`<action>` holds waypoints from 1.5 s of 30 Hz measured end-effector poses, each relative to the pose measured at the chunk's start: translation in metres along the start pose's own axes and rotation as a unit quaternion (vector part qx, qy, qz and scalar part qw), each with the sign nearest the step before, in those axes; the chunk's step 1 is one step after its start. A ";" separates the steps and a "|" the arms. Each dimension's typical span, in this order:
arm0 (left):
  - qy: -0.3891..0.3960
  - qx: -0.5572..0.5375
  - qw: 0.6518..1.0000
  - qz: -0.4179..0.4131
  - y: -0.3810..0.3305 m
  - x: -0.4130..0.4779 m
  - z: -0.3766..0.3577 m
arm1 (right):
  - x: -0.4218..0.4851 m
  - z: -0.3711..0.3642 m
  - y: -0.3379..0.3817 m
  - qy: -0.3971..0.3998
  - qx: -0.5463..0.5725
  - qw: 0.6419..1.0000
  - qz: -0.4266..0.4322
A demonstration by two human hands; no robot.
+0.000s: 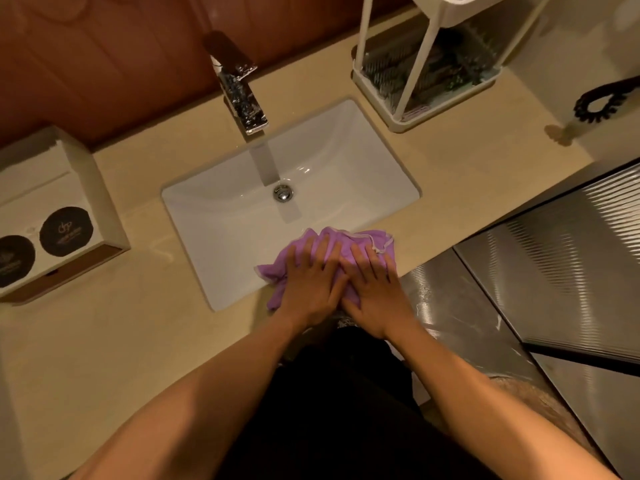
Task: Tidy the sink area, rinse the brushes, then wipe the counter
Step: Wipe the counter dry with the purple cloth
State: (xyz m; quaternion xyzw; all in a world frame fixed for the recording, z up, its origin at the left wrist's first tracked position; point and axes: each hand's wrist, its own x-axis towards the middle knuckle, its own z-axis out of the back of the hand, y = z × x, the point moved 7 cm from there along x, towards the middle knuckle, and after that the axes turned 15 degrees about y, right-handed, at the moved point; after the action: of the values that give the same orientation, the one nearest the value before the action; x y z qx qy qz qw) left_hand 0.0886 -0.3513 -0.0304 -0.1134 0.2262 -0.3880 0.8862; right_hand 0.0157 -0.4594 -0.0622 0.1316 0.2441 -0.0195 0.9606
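Both hands lie flat with fingers spread, side by side, pressing a purple cloth onto the desk at the near rim of the white sink. The left hand touches the right hand. A white rack stands behind, holding what may be brushes.

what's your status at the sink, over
Left hand and right hand flat on purple cloth, pressing it on counter at sink front rim. Nothing in the way.
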 end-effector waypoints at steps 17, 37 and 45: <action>0.102 0.037 0.994 0.019 -0.062 0.111 -0.013 | 0.010 0.037 -0.118 0.011 0.000 1.000 -0.014; 0.056 0.034 0.996 0.053 -0.155 0.229 -0.010 | 0.038 0.096 -0.272 0.046 -0.049 0.998 -0.021; 0.037 0.025 0.991 0.123 -0.164 0.289 0.011 | 0.087 0.132 -0.320 0.077 -0.091 0.993 0.019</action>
State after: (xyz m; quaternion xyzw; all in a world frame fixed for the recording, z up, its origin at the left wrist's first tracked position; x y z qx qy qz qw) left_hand 0.1621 -0.6753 -0.0500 -0.0485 0.2617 -0.2857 0.9206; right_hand 0.1213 -0.8009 -0.0694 0.0493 0.3157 0.0313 0.9470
